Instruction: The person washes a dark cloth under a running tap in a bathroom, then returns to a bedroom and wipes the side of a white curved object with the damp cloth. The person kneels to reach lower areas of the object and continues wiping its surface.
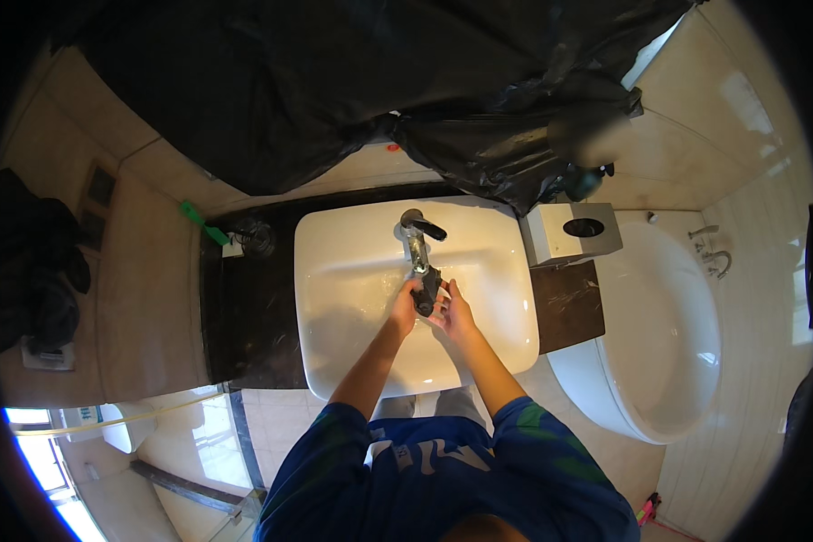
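Note:
Beneath the spout of the chrome faucet (417,251), a small wet dark cloth (425,295) is bunched between my hands. My left hand (403,310) grips its left side. At its right edge, my right hand (456,314) holds it loosely with curled, partly spread fingers. Some fingertips are hidden by the cloth. Water appears to run from the spout onto it. Both hands are over the white rectangular washbasin (352,332), which has wet patches on its bottom.
A tissue box (557,234) stands right of the basin on the dark stone counter (254,332). A green-handled brush (203,222) and a clear glass item (256,237) are at left. Black plastic sheeting (298,81) hangs above the basin. A white bathtub (664,339) lies at right.

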